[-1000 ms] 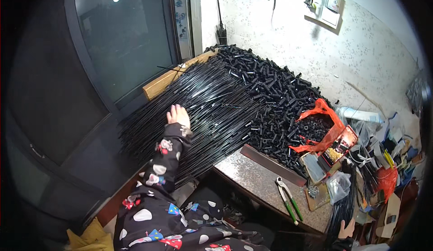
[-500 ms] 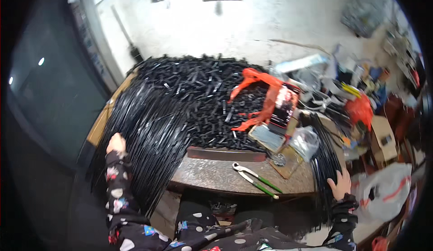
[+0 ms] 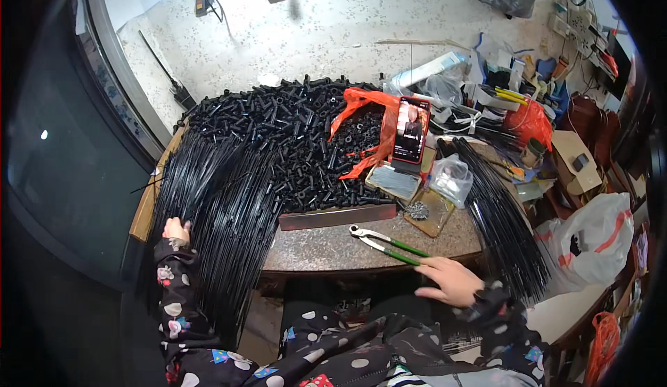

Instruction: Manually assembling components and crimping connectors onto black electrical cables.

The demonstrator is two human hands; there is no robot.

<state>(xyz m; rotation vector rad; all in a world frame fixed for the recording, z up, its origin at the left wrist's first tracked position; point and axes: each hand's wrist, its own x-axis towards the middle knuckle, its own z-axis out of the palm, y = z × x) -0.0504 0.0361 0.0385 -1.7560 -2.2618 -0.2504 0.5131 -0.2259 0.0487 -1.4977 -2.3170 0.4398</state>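
My left hand [image 3: 177, 231] is closed at the left edge of a thick spread of long thin black rods [image 3: 229, 227]; what its fingers hold is hidden. My right hand [image 3: 451, 281] is open over the table's front edge, its fingers stretched and thumb apart. Its fingertips reach the handle ends of green-handled pincers [image 3: 389, 243], which lie with their jaws to the left; whether they touch, I cannot tell. Behind the pincers, a dark red-brown bar [image 3: 338, 217] holds back a heap of short black tubes [image 3: 299, 126]. More black rods [image 3: 504, 227] hang over the right edge.
A phone [image 3: 411, 130] leans upright by a red plastic bag [image 3: 368, 99]. In front are a tray of thin pins [image 3: 393, 180], a clear bag [image 3: 451, 180] and a small metallic pile [image 3: 417, 210]. Clutter and an open carton [image 3: 570, 158] crowd the right side.
My right hand has moved left from the right-hand rods to the pincers' handles. My left hand stays by the left rods. The view has shifted a little.
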